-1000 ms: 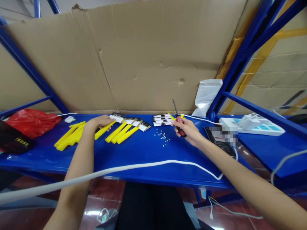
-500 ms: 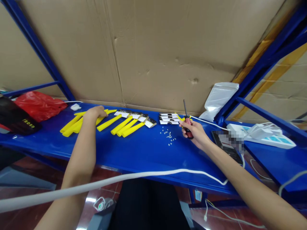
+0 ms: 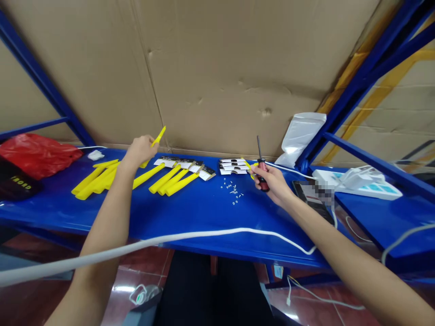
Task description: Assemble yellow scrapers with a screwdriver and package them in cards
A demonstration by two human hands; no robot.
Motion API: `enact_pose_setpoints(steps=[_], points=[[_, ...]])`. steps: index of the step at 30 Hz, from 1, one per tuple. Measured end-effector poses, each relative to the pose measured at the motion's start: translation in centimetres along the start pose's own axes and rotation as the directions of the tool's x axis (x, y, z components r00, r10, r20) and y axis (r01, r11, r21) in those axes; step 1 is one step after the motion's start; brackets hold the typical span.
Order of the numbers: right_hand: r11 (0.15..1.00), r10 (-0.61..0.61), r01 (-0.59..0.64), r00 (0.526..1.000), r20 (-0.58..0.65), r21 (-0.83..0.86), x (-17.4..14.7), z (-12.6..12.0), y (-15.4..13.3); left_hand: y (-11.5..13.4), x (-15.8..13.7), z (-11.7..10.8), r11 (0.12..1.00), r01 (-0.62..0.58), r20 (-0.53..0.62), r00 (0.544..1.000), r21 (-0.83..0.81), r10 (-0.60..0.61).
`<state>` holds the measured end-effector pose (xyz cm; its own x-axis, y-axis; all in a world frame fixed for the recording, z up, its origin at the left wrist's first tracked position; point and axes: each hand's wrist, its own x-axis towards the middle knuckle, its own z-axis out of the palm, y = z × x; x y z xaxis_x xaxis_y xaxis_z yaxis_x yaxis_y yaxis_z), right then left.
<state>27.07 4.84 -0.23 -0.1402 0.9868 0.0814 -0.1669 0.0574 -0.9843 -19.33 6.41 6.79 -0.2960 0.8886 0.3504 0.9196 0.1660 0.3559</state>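
My left hand (image 3: 141,151) is closed on a yellow tapered handle (image 3: 159,135), whose narrow end points up and away above the table. Below and left of that hand lie several loose yellow handles (image 3: 90,182). To its right, several more yellow handles (image 3: 174,182) rest with their narrow ends at black-and-white card sleeves (image 3: 205,172). A screwdriver (image 3: 263,175) with a red and black grip stands nearly upright in my right hand (image 3: 276,182), blade up. Yellow pieces partly show behind that hand. Small screws and nuts (image 3: 234,191) are scattered to its left, in front of stacked card sleeves (image 3: 234,167).
A white cable (image 3: 190,235) crosses in front of the blue table (image 3: 204,217). On the right are a phone (image 3: 311,199), a white power strip (image 3: 360,183) and a white plastic bag (image 3: 302,136). A red bag (image 3: 41,154) and a dark object (image 3: 16,181) sit left. Cardboard stands behind.
My left hand has risen from the pile, lifting a yellow handle with its tip up. My right hand still holds the screwdriver in much the same place. The whole view has shifted slightly.
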Motion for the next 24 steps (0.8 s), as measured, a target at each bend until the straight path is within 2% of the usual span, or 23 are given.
enact_pose_setpoints(steps=[2, 4, 6, 8, 10, 11, 13, 14, 18, 24], points=[[0.999, -0.041, 0.04, 0.999, -0.023, -0.021, 0.4, -0.5, -0.1, 2.3, -0.7, 0.2, 0.981, -0.085, -0.149, 0.987, -0.173, 0.06], [0.995, -0.068, 0.064, 0.996, -0.052, -0.077, 0.8, -1.0, -0.2, 4.7, -1.6, 0.5, 0.892, -0.13, -0.17, 0.984, -0.433, 0.061], [0.982, -0.086, 0.071, 0.993, -0.077, -0.177, 1.2, -1.5, -0.3, 7.0, -2.6, 0.8, 0.684, -0.138, -0.129, 0.99, -0.716, 0.064], [0.936, -0.125, 0.086, 0.988, -0.094, -0.342, 1.6, -2.1, -0.4, 9.1, -3.8, 1.2, 0.436, -0.105, -0.061, 0.992, -0.894, 0.112], [0.819, -0.21, 0.125, 0.974, -0.089, -0.56, 1.9, -2.8, -0.4, 10.9, -5.2, 1.8, 0.247, -0.04, 0.01, 0.98, -0.968, 0.199], [0.735, -0.256, 0.144, 0.964, -0.075, -0.663, 2.1, -3.1, -0.3, 11.6, -6.0, 2.1, 0.188, 0.005, 0.051, 0.97, -0.982, 0.237], [0.572, -0.316, 0.163, 0.948, -0.033, -0.804, 2.5, -3.9, -0.2, 12.9, -7.5, 2.7, 0.116, 0.087, 0.119, 0.948, -0.989, 0.296], [0.518, -0.319, 0.163, 0.948, -0.013, -0.84, 2.7, -4.3, -0.1, 13.5, -8.3, 3.1, 0.089, 0.126, 0.149, 0.931, -0.988, 0.333], [0.419, -0.23, 0.13, 0.973, 0.034, -0.899, 3.3, -5.5, 0.3, 14.9, -10.9, 4.5, 0.016, 0.279, 0.257, 0.859, -0.96, 0.443], [0.202, -0.15, 0.084, 0.987, 0.054, -0.976, 3.6, -5.9, 1.1, 15.6, -12.8, 6.1, -0.035, 0.464, 0.377, 0.759, -0.885, 0.53]])
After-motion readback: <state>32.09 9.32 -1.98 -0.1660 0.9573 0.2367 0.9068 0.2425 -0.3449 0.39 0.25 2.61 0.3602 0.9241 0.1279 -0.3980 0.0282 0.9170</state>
